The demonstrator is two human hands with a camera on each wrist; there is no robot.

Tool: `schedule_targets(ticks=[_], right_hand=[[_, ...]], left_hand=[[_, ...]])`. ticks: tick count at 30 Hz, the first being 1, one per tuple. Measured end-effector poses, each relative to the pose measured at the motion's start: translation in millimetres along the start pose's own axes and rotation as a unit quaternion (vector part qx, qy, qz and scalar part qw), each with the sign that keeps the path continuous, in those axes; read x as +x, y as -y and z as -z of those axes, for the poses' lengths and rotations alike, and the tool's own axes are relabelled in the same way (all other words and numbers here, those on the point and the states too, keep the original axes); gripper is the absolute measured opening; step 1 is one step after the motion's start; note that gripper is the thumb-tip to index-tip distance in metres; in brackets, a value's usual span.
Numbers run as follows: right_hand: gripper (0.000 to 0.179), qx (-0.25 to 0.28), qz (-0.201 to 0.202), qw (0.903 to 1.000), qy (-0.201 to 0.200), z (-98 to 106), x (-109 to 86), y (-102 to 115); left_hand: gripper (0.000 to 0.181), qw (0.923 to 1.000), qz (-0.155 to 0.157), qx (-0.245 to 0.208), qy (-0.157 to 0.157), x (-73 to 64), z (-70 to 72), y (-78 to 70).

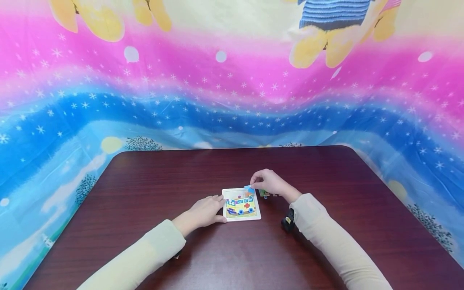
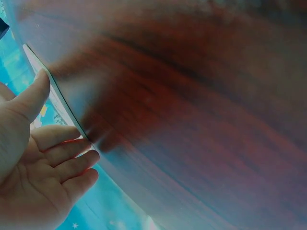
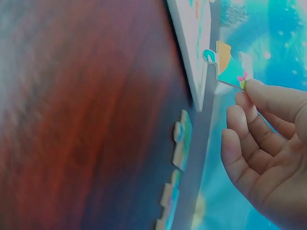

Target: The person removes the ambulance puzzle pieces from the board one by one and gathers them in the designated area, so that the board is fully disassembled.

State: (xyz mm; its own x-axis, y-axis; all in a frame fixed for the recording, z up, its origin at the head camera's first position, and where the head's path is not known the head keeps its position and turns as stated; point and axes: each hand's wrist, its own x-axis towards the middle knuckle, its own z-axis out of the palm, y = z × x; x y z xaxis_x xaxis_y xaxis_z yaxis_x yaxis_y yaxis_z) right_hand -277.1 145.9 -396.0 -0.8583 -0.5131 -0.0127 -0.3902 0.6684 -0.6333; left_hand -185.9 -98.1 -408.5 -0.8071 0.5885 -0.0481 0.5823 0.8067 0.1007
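A white-framed puzzle board (image 1: pixel 243 219) lies on the table, showing a yellow ambulance with a red cross and blue wheels. My left hand (image 1: pixel 204 212) rests against the board's left edge, thumb at the near corner and fingers further up; in the left wrist view the fingers look extended. Over the board's upper right corner my right hand (image 1: pixel 270 182) pinches a puzzle piece (image 3: pixel 230 67) between thumb and forefinger. That piece is teal and orange with a small pink flower. Its other fingers are loosely bent.
Loose puzzle pieces (image 3: pixel 182 141) lie on the table right of the board, partly hidden behind my right hand in the head view. The dark wooden table (image 1: pixel 174 169) ends at a patterned cloth (image 1: pixel 224 100) hanging behind it.
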Motion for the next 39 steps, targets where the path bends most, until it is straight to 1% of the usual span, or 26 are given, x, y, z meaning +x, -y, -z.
schedule_targets(ticks=[4,8,11,15,20,26,31,34,39], right_hand=[[0.005,0.008,-0.004,0.9999,-0.008,9.5,-1.9,-1.9],[0.005,0.016,-0.018,0.9995,-0.020,20.1,-4.3,-7.2],[0.005,0.030,-0.032,0.9987,-0.027,27.9,-7.3,-12.8],[0.007,0.056,-0.045,0.9971,-0.026,37.3,-13.0,-21.0],[0.011,0.086,-0.075,0.9932,-0.024,48.5,-21.8,-32.3],[0.016,0.100,-0.103,0.9895,-0.016,61.1,-31.1,-54.3],[0.018,0.104,-0.134,0.9855,-0.008,69.5,-39.1,-71.7],[0.020,0.104,-0.143,0.9843,-0.002,73.3,-44.4,-80.5],[0.021,0.123,-0.155,0.9802,0.006,77.1,-51.4,-91.1]], left_hand=[[0.064,1.0000,-0.004,-0.001,-0.003,-0.3,0.4,-0.1],[0.065,1.0000,-0.003,-0.004,-0.004,-0.2,0.2,0.1],[0.065,1.0000,-0.002,-0.006,-0.004,-0.2,0.1,0.1],[0.064,0.9999,0.000,-0.014,-0.006,-0.4,-0.8,0.6],[0.063,0.9984,0.012,-0.054,-0.008,-0.7,-2.7,1.6],[0.063,0.9934,0.033,-0.109,-0.004,-0.9,-3.8,3.2],[0.063,0.9905,0.035,-0.133,0.000,-0.4,-4.7,4.7],[0.062,0.9910,0.030,-0.131,-0.001,-0.6,-5.2,4.7],[0.063,0.9937,0.024,-0.110,-0.001,-1.7,-5.3,4.0]])
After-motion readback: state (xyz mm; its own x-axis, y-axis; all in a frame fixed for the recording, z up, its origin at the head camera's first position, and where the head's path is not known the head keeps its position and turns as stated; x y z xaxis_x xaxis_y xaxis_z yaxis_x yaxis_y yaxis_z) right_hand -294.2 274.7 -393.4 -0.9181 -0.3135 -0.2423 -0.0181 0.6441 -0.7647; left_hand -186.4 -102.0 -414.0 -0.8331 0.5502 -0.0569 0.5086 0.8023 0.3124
